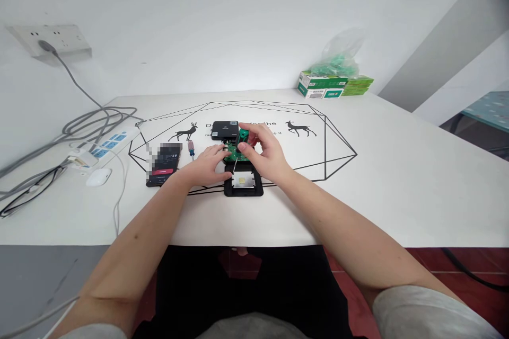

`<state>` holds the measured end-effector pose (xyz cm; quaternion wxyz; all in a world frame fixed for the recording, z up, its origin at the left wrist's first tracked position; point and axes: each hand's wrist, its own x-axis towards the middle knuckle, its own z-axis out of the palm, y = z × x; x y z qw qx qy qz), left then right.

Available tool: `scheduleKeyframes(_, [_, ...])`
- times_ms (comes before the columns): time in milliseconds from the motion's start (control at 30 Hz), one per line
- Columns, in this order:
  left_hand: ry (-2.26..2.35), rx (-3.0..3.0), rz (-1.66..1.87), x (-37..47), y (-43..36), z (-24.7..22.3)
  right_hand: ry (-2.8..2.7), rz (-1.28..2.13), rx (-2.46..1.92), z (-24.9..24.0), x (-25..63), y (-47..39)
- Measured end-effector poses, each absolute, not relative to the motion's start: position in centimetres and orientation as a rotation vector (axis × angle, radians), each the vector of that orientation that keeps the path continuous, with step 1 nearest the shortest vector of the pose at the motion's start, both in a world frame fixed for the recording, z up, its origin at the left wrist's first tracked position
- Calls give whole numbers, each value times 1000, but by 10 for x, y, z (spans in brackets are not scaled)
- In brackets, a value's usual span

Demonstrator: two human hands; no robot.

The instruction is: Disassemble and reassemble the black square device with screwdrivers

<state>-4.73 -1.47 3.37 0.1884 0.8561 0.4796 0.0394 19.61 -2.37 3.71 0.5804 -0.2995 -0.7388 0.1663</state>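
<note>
My right hand (pixel 266 151) is closed around the green handle of a screwdriver (pixel 242 139). Its thin shaft points down toward the near edge of a green circuit board (pixel 228 157). My left hand (pixel 209 166) steadies the board from the left, fingers at its upper left and thumb by its lower edge. Just in front lies a black casing part (pixel 243 193) with a silver metal plate (pixel 250 180) in it. Behind the board is a black square cover (pixel 224 130) with small labels. The hands hide part of the board.
Left of my hands lie a small screwdriver (pixel 191 149) and a phone (pixel 164 164). Farther left are a power strip (pixel 113 144), a white mouse-shaped item (pixel 99 177) and coiled grey cables (pixel 85 116). Green-and-white boxes (pixel 324 83) under a plastic bag (pixel 342 58) stand at the back right.
</note>
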Motion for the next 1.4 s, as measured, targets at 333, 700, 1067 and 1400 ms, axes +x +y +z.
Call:
scheduleKeyframes(333, [1414, 2323, -63, -46, -19, 36, -1617, 455, -637, 39, 196, -23])
scheduleKeyframes(700, [1430, 2298, -111, -46, -18, 36, -1484, 845, -632, 36, 187, -29])
scheduleKeyframes(1067, [1400, 2291, 101, -49, -14, 35, -1656, 500, -682, 40, 195, -31])
scheduleKeyframes(1400, [1394, 2303, 103, -49, -14, 37, -1679, 326, -689, 40, 196, -27])
